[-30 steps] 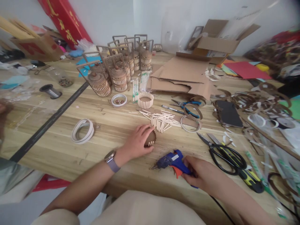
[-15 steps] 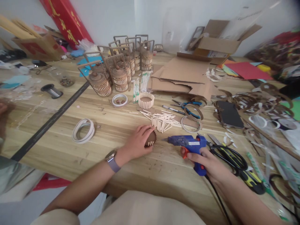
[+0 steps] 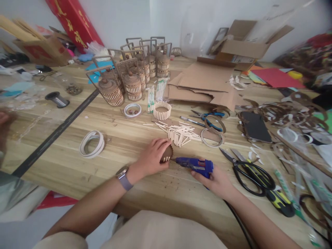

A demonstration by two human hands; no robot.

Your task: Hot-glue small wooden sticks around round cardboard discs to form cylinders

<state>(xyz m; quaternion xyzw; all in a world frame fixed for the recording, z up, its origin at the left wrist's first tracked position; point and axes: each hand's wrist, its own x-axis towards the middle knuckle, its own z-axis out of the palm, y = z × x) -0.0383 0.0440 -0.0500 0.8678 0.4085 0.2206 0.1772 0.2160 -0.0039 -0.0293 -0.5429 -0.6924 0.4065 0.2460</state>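
Observation:
My left hand (image 3: 153,156) is wrapped round a small brown cardboard disc (image 3: 168,152), with several short pale sticks (image 3: 166,159) standing along its near edge. A blue hot glue gun (image 3: 195,165) is in my right hand (image 3: 216,181), its nozzle pointing left and close to the disc's rim by the sticks. Whether the tip touches cannot be made out. Behind the disc lies a loose pile of pale wooden sticks (image 3: 178,133). Farther back stands a ring of upright sticks (image 3: 162,111) on a brown base.
White tape rolls (image 3: 92,144) lie to the left. Black scissors (image 3: 252,176), a yellow-black cutter (image 3: 280,203) and pliers (image 3: 210,114) are at right. Lidded stick baskets (image 3: 133,86) and cardboard sheets (image 3: 199,81) stand at the back. Another person's hand (image 3: 3,118) shows at the left edge.
My right hand has moved the glue gun left and slightly down, tilting it, so the nozzle is now at the disc's edge. My left hand and the disc have stayed put.

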